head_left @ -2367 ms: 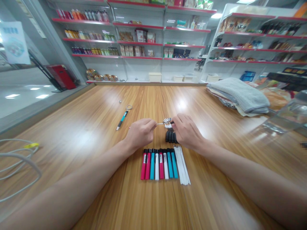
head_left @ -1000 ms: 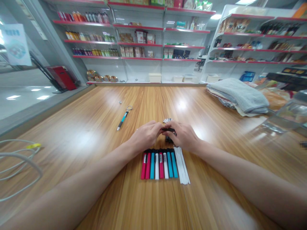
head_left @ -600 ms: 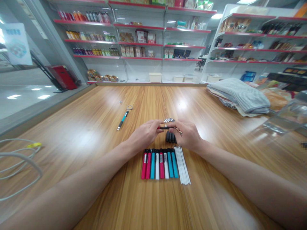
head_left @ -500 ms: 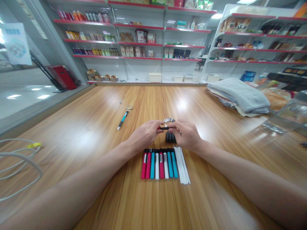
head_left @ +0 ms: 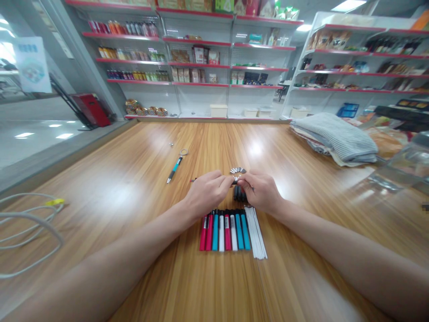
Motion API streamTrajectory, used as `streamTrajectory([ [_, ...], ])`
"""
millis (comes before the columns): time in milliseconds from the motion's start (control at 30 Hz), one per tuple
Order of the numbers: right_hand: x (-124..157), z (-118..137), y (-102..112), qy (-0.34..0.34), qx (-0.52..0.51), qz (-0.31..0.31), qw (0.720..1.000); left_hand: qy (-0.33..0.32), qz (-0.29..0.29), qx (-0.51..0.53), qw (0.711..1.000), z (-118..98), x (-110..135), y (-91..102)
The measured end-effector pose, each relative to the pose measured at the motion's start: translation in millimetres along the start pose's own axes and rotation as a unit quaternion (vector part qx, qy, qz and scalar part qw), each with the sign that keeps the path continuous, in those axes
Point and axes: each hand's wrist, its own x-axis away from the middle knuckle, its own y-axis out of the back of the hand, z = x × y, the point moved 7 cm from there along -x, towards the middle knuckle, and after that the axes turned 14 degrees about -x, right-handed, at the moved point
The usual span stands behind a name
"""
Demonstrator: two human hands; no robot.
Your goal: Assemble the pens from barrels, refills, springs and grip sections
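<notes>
My left hand (head_left: 210,190) is closed around a pen (head_left: 194,180) held level, its reddish end poking out on the left. The fingers of my right hand (head_left: 263,190) pinch the pen's other end, where a dark, shiny part shows; details there are too small to make out. Just below the hands lie black grip sleeves (head_left: 239,193), partly hidden by my right hand. Small silver pen tips (head_left: 237,170) form an arc behind. Nearer me, red, blue and white pen barrels (head_left: 221,232) with black tops lie in a row beside thin white refills (head_left: 256,233).
A blue-and-black pen (head_left: 174,170) lies left of the hands, with a ring (head_left: 184,152) at its top and a tiny metal piece (head_left: 171,144) beyond. Folded cloth (head_left: 335,136) and a clear container (head_left: 398,161) are right; a white cable (head_left: 33,219) is left. Stocked shelves stand behind.
My left hand has shifted its hold along the pen, whose reddish end now sticks out to its left. Both hands have come closer together at the right end.
</notes>
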Motion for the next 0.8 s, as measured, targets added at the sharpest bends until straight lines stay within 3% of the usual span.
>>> streamTrajectory([
  [267, -3.3, -1.5, 0.8, -0.012, 0.050, 0.005, 0.999, 0.022, -0.006, 0.010, 1.000, 9.4, 0.9, -1.3],
  [533, -5.1, -2.6, 4.7, -0.003, -0.034, -0.017, 0.999, 0.096, -0.014, 0.022, 0.995, 23.0, 4.9, -10.3],
  [800, -2.6, 0.4, 3.6, 0.017, -0.061, -0.018, 0.998, 0.040, 0.019, 0.048, 0.998, 13.2, 5.5, -11.4],
])
